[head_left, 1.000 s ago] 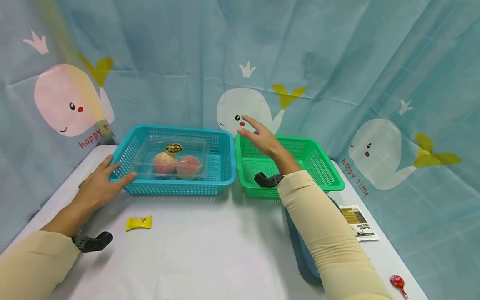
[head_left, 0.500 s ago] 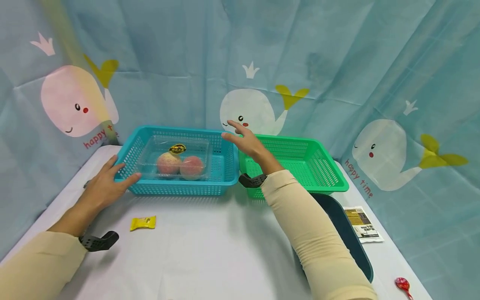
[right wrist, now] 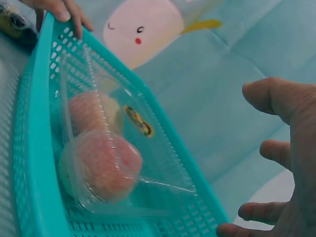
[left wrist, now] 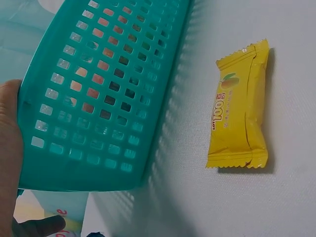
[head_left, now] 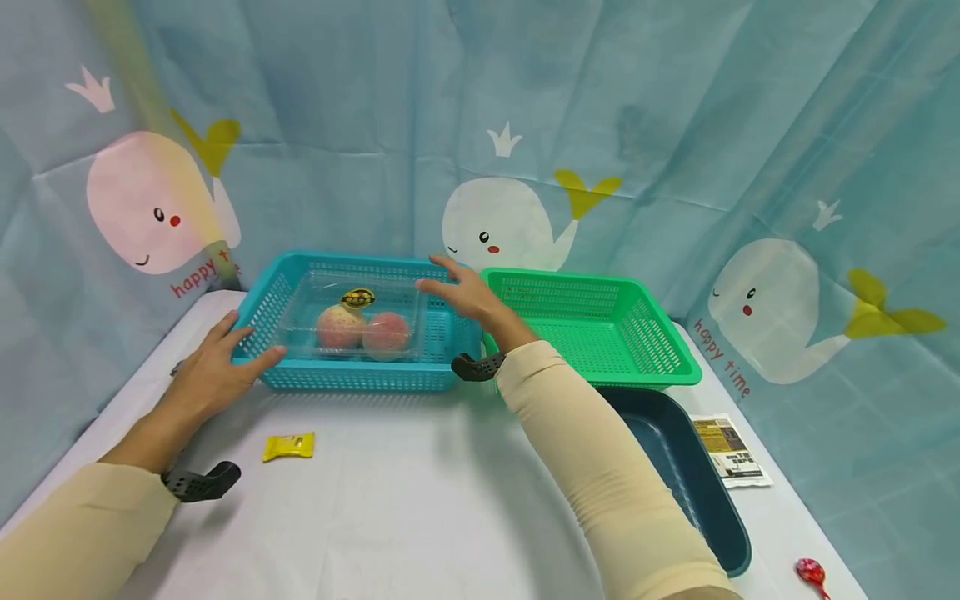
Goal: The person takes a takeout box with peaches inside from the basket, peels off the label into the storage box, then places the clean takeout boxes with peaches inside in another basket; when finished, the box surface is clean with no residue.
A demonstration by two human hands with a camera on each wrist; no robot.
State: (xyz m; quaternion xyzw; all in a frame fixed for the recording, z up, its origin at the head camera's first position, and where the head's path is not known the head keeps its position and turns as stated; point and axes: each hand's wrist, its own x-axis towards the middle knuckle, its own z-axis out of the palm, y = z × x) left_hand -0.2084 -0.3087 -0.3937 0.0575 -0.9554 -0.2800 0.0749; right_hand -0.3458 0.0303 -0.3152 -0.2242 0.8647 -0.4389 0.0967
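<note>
In the head view, my left hand (head_left: 210,372) rests on the front left corner of a blue plastic basket (head_left: 360,377), fingers spread along its rim. Inside the basket lies a clear plastic box (head_left: 300,317) with a dark and yellow label. Two peaches (head_left: 341,326) are in that box, seen through its lid. Above the basket's right end hovers my right hand (head_left: 465,292), holding nothing, thumb and fingers apart. The right wrist view has the right hand (right wrist: 291,153) apart from the box. A yellow wrapped candy (left wrist: 239,106) lies in front of the basket.
A green basket (head_left: 581,333) adjoins the blue one on the right. Before it stands a dark blue bin (head_left: 675,462), partly behind my right sleeve. Farther right lie a printed packet (head_left: 727,450) and a red lollipop (head_left: 811,572). A curtain (head_left: 360,108) hangs behind.
My right hand has moved left and slightly down, from over the green basket to over the blue one's right end. The left hand stays at its corner. The view has shifted slightly.
</note>
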